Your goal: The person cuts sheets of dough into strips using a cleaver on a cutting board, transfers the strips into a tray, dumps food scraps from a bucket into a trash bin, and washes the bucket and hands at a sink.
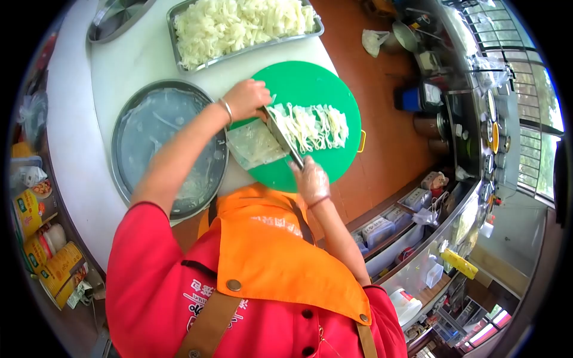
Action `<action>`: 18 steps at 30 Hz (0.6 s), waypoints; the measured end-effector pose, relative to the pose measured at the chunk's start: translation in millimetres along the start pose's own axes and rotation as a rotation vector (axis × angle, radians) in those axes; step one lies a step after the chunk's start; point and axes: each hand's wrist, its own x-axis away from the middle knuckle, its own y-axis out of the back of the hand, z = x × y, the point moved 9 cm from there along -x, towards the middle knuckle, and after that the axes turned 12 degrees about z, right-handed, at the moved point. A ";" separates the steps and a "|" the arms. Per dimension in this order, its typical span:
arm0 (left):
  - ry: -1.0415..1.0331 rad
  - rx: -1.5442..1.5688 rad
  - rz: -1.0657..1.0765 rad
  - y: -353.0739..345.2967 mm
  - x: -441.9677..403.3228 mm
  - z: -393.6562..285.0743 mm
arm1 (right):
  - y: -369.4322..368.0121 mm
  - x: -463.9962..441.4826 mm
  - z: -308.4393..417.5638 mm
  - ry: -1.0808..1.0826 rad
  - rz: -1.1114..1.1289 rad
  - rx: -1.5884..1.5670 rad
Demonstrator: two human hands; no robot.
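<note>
My right hand (pixel 312 180), in a clear plastic glove, grips the dark handle of a kitchen knife (pixel 280 136). My left hand (pixel 246 99), with a bangle at its wrist, is curled closed at the far end of the knife; its fingertips are partly hidden. The blade lies across a round green cutting board (pixel 307 74). Left of the blade is a folded, translucent noodle sheet (pixel 255 145), reaching the board's left edge. Cut noodle strips (pixel 322 126) lie in loose rows right of the blade.
A metal tray (pixel 250 49) heaped with cut noodles (pixel 239 27) stands at the back. A round metal pan (pixel 122 170) with translucent sheet material inside sits at left. Another metal pan (pixel 98 36) is at the far left. The board overhangs the white table (pixel 134 65) on the right.
</note>
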 end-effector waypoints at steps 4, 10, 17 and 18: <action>0.032 0.036 -0.005 27.8 8.0 -0.2 | 22.8 15.7 14.6 -0.010 -0.011 0.071; -0.001 -0.053 -0.065 1.4 13.5 -7.6 | -12.2 9.4 0.3 -0.077 0.061 0.024; 0.020 0.016 -0.032 22.2 28.0 -11.4 | 9.8 27.6 21.3 -0.019 0.100 0.042; 0.060 0.073 0.035 3.5 30.1 -9.9 | -1.9 24.9 17.3 -0.084 0.165 0.056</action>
